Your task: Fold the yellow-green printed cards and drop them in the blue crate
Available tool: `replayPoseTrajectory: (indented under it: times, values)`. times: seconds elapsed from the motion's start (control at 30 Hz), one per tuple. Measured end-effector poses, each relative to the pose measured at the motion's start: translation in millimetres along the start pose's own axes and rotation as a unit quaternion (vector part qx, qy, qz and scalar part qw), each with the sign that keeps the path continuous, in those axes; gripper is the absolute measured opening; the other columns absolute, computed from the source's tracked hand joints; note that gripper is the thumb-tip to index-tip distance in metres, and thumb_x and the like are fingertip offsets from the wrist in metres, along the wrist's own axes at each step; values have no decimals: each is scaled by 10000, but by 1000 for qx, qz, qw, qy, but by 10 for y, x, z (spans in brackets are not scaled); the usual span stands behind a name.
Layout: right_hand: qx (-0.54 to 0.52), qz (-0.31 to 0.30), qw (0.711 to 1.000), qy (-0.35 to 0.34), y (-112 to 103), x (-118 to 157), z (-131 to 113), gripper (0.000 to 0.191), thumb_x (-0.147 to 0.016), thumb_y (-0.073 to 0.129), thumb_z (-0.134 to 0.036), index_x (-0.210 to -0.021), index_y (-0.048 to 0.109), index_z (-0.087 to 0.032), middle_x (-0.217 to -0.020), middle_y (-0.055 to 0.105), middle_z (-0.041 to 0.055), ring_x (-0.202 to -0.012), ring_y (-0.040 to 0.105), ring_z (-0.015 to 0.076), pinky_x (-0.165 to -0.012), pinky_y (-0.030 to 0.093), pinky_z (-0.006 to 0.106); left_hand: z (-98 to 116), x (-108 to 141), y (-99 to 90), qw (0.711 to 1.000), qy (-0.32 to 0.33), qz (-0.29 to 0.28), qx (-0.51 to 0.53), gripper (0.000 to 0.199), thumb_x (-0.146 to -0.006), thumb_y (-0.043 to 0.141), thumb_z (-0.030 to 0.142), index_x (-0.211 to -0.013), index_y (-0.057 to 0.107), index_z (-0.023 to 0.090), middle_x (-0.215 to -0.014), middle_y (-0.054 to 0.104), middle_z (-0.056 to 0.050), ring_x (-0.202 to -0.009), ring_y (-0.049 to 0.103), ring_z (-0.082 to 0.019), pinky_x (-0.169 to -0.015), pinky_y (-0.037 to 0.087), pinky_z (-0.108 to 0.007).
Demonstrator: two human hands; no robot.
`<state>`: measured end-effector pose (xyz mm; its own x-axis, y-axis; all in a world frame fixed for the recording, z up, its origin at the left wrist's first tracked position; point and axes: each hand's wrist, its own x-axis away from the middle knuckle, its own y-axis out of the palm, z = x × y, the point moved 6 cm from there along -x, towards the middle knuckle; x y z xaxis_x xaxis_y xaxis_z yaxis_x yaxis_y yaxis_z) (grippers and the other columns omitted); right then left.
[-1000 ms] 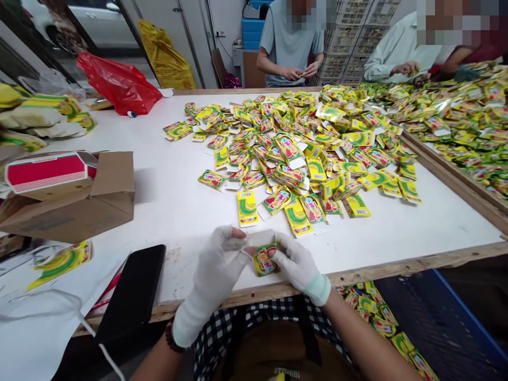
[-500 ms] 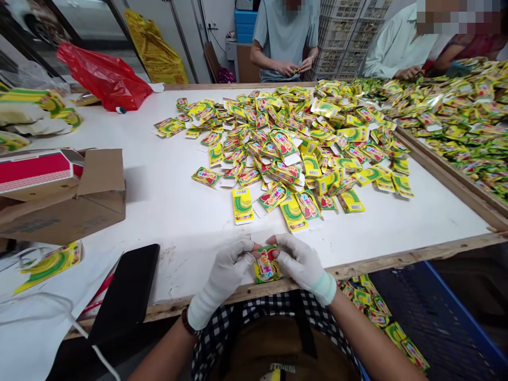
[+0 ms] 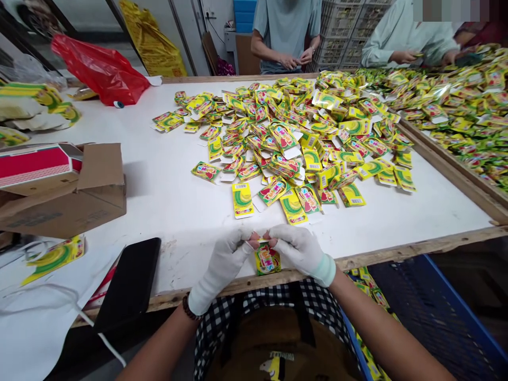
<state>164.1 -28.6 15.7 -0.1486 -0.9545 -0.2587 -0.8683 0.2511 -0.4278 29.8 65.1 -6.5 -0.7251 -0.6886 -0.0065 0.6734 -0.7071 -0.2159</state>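
Between my hands, just above the table's front edge, is a small green and yellow printed carton (image 3: 268,259) with colourful lettering on its face. My left hand (image 3: 230,259), in a white glove with bare fingertips, pinches its upper left corner. Gloved the same way, my right hand (image 3: 300,251) pinches the upper right corner. Both thumbs and fingertips meet at the carton's top end, and a pale strip of its flap shows there. Beyond my hands lies a big heap of similar small cartons (image 3: 283,137); a yellow carton (image 3: 243,201) lies nearest on the left.
An open cardboard box (image 3: 101,182), a black phone (image 3: 129,278) and a red plastic bag (image 3: 101,71) are on the left. A wooden divider (image 3: 448,172) borders another packet heap at right. Below sits a blue crate (image 3: 440,312). Across the table are co-workers, one in grey-blue (image 3: 286,32).
My fingers have closed together along the carton's top end, which now shows a pale flap strip. The view has tilted slightly downward. A co-worker at the right has lifted a hand holding something small.
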Motion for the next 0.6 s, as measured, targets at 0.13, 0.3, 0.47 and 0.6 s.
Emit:
replayPoseTrajectory:
  times: [0.13, 0.3, 0.47, 0.6]
  values:
    - [26, 5, 999, 34, 3, -94, -31, 164, -855, 548, -206, -907, 700, -172, -802, 712, 31, -688, 636, 139, -635, 491, 223, 48, -37, -1, 1000, -5, -19, -16, 141, -831, 602, 276, -868, 668, 157, -839, 700, -22, -763, 622, -137, -727, 515, -249]
    - [7, -4, 999, 35, -7, -90, -36, 155, -847, 557, -202, -881, 705, -168, -819, 719, 35, -707, 652, 143, -640, 510, 222, 66, 11, -32, 1000, 5, -24, -13, 144, -842, 583, 248, -911, 680, 167, -891, 720, -29, -813, 647, -145, -763, 529, -249]
    - [-86, -65, 994, -38, -26, 64, -65, 211, -899, 523, -222, -1018, 696, -201, -1098, 693, 68, -1007, 650, 179, -885, 512, 284, 116, 194, -39, 997, 47, -35, -47, 165, -836, 563, 215, -937, 683, 166, -977, 721, -60, -908, 656, -162, -838, 528, -263]
    - [-44, -21, 999, 11, -52, 100, 2, 219, -893, 533, -234, -1033, 697, -193, -985, 730, 60, -863, 688, 164, -793, 537, 252, 140, 224, -21, 998, -1, -21, -64, 179, -804, 606, 287, -934, 666, 180, -912, 722, -41, -846, 665, -175, -763, 549, -262]
